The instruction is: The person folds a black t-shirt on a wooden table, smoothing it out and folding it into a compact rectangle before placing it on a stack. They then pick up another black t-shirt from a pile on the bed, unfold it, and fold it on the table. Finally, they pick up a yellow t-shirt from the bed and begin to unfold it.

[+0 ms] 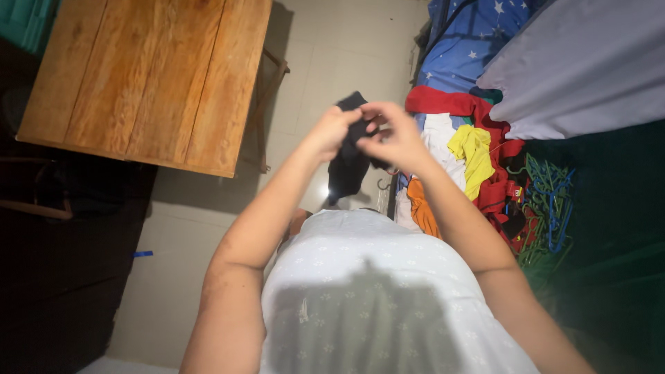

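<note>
Both my hands are raised in front of me over the tiled floor, holding a small black garment (348, 170) that hangs down between them. My left hand (334, 130) grips its upper left part. My right hand (393, 138) pinches its upper right edge, fingers curled around the cloth. The garment's top corner pokes up above my left hand. My pale patterned shirt (360, 291) fills the lower middle of the view.
A wooden table (149, 76) stands at the upper left. To the right lies a pile of clothes, red (485, 118), yellow (472, 149), white and orange (421, 204), beside several green and blue hangers (547, 201). A blue starred sheet (471, 34) and grey cloth (589, 62) lie behind.
</note>
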